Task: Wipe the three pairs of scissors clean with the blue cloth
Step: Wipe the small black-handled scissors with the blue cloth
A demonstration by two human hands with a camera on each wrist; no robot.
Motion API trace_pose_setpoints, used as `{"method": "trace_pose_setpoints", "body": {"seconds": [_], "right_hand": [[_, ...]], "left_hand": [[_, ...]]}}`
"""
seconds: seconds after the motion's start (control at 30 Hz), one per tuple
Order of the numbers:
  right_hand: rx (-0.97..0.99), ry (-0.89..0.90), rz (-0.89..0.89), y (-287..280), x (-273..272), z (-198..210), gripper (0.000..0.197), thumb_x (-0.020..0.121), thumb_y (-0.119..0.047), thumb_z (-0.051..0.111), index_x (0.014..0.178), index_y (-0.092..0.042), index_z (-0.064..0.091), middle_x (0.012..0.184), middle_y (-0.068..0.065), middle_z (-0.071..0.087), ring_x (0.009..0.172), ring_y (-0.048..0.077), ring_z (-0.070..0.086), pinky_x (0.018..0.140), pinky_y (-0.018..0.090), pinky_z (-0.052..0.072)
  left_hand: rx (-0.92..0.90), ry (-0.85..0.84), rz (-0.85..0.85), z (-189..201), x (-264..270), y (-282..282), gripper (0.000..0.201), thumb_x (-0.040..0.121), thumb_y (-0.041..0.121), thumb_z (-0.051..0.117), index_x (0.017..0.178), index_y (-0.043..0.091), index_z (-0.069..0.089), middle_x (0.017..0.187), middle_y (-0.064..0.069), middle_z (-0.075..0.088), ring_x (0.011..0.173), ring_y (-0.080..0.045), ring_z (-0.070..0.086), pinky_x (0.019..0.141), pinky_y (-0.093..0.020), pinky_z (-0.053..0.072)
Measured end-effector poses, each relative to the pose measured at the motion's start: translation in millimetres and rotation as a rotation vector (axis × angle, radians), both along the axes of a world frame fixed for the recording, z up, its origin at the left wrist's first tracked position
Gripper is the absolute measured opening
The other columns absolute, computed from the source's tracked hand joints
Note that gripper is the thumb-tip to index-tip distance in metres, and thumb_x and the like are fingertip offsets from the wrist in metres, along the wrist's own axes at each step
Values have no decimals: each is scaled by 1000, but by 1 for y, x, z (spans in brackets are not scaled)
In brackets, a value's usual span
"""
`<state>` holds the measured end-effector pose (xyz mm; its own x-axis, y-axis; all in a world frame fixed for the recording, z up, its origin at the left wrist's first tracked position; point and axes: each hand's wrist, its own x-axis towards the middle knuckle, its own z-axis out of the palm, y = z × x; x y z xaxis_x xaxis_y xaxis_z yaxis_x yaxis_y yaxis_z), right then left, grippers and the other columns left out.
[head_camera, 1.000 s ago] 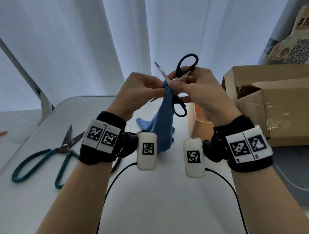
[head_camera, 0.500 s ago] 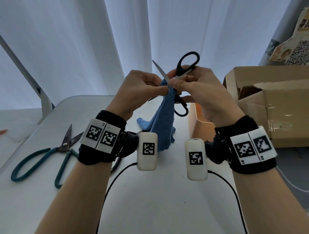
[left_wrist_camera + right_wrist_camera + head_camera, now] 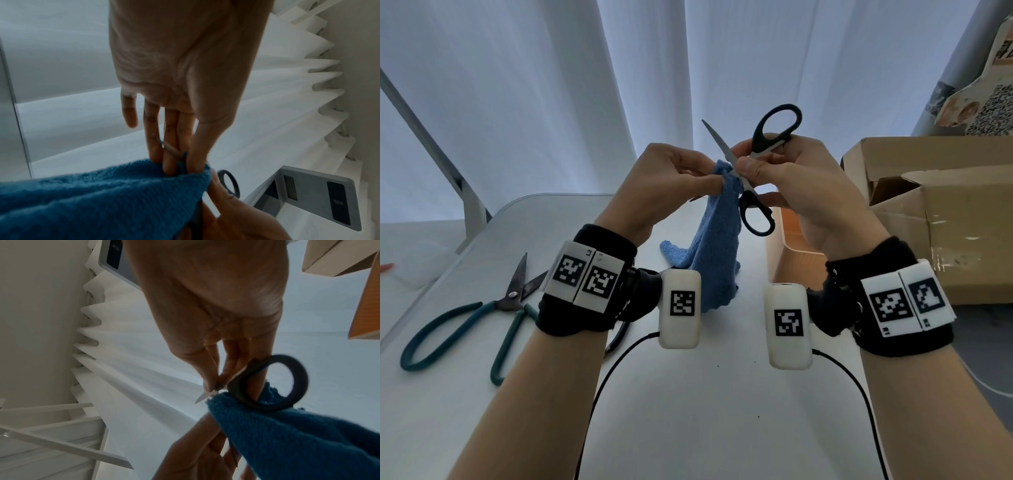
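Fingers of the left hand [image 3: 671, 178] pinch blue cloth [image 3: 717, 246] round the blade; right hand [image 3: 791, 185] grips black scissors [image 3: 756, 171]; best drag slowly tipward

Cardboard box [image 3: 941, 219] at right; white curtain [image 3: 551, 85] behind; possibly an orange tray [image 3: 782, 233].

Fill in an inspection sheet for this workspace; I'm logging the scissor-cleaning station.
Surface: white table, a few dark specks.
Job's things: black scissors held open in the air; blue cloth pinched on one blade, its tail hanging to the table; teal scissors lying open at left; a third pair not clearly seen.
Clutter: cardboard box and orange tray at right.
Grippers: left hand pinches the cloth; right hand grips the black scissors.
Cables: two black cables from the wrist units.
Surroundings: white curtain.
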<state>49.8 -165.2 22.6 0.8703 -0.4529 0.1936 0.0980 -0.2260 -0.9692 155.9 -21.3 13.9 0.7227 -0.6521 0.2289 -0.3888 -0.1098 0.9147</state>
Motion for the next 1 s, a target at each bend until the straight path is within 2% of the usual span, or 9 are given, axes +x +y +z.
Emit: {"method": "trace_pose_setpoints", "body": {"seconds": [0.1, 0.23, 0.37, 0.5, 0.6, 0.7, 0.77, 0.87, 1.0], "right_hand": [[29, -26, 20, -1, -1, 1, 9, 93, -8, 67, 100, -13, 71, 93, 6, 77, 89, 18, 74, 70, 31, 62], [101, -102, -16, -4, -5, 4, 10, 94, -8, 65, 102, -11, 71, 87, 0, 73, 77, 7, 72, 66, 22, 57], [229, -200, -103, -6, -3, 3, 9, 95, -8, 65, 97, -15, 70, 88, -2, 69, 74, 5, 68, 71, 26, 57], [227, -201, -107, -1, 2, -1, 10, 95, -8, 65, 100, -14, 69, 89, -1, 67, 75, 7, 67, 68, 25, 56], [181, -189, -131, -2, 3, -1, 10, 95, -7, 65, 102, -14, 69, 87, -1, 68, 78, 9, 68, 71, 28, 59], [169, -194, -141, -3, 4, -2, 10, 94, -7, 66, 100, -14, 70, 84, -1, 66, 78, 12, 67, 70, 30, 60], [174, -197, -145, -2, 4, -3, 10, 94, -6, 66, 101, -13, 70, 82, -2, 65, 78, 13, 67, 69, 29, 59], [158, -189, -165, -2, 5, -3, 11, 93, -7, 67, 102, -13, 71, 80, -4, 64, 79, 12, 67, 68, 27, 58], [187, -234, -255, -2, 6, -3, 10, 94, -7, 65, 95, -16, 71, 83, -3, 65, 78, 11, 65, 76, 41, 63]], "left_hand": [[-42, 13, 8, -2, -1, -1, 13, 83, 16, 79, 87, 4, 76, 75, -6, 72, 71, -4, 62, 68, -12, 47], [-74, 90, -35, -1, -2, 0, 28, 84, 35, 73, 95, 9, 77, 92, -8, 75, 89, -9, 67, 95, -33, 48], [-206, 425, -59, -10, 4, -5, 36, 91, 43, 63, 105, 11, 74, 100, -1, 72, 97, -14, 65, 96, -36, 49], [-306, 755, -125, -18, 6, -13, 63, 87, 45, 71, 136, 7, 59, 143, -17, 55, 135, -30, 51, 112, -46, 41], [-252, 737, -147, -16, 3, -14, 39, 96, 31, 64, 127, 8, 65, 130, -13, 63, 121, -24, 58, 112, -40, 42], [-240, 654, -142, -15, 1, -13, 24, 97, 21, 60, 117, 11, 69, 115, -7, 66, 104, -18, 57, 101, -38, 45], [-255, 633, -117, -14, 0, -13, 26, 95, 22, 63, 115, 7, 70, 113, -10, 66, 103, -20, 59, 101, -40, 46], [-269, 641, -96, -16, 2, -14, 42, 91, 26, 70, 121, -3, 66, 115, -16, 63, 113, -35, 59, 108, -48, 43], [-277, 644, -98, -16, 4, -13, 39, 96, 24, 63, 125, -2, 64, 111, -12, 66, 103, -26, 59, 106, -48, 45]]}}
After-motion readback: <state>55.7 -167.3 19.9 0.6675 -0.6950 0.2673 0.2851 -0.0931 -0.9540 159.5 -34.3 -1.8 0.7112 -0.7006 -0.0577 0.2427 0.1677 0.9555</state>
